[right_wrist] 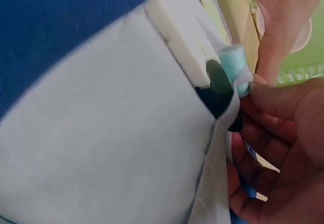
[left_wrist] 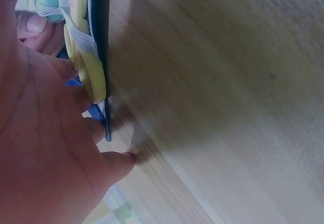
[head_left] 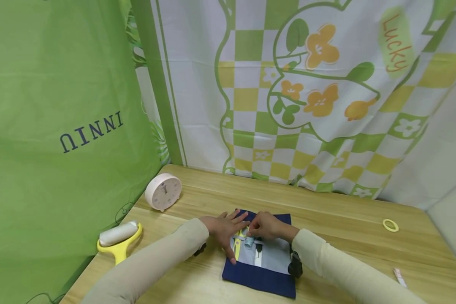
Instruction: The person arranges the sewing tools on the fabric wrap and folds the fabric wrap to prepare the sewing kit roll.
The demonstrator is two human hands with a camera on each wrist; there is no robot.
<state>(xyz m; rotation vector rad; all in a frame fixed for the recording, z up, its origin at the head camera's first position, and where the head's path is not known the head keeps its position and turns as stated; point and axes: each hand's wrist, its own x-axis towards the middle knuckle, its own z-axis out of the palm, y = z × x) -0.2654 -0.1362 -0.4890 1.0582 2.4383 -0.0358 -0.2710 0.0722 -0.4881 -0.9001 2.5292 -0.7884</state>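
A navy fabric organizer (head_left: pixel 259 280) with a grey lining lies unfolded on the table. My left hand (head_left: pixel 228 232) rests spread over its left side, fingers extended, by the yellow scissors (left_wrist: pixel 92 75) held under an elastic band (left_wrist: pixel 81 38). My right hand (head_left: pixel 267 226) pinches the end of a light-teal thread spool (right_wrist: pixel 234 62) at the elastic strap (right_wrist: pixel 232 110); its other fingers curl behind the strap. Beside the spool, a dark-green-and-white tool (right_wrist: pixel 219 80) sits under the same strap, its kind unclear. The right fingertips are partly hidden in the head view.
A pink clock (head_left: pixel 163 192) stands at the back left of the wooden table (head_left: pixel 197 190). Near the left edge lies a yellow-handled lint roller (head_left: pixel 118 238). To the right are a yellow ring (head_left: pixel 390 225) and a small white-and-pink strip (head_left: pixel 400 277). Curtains hang behind.
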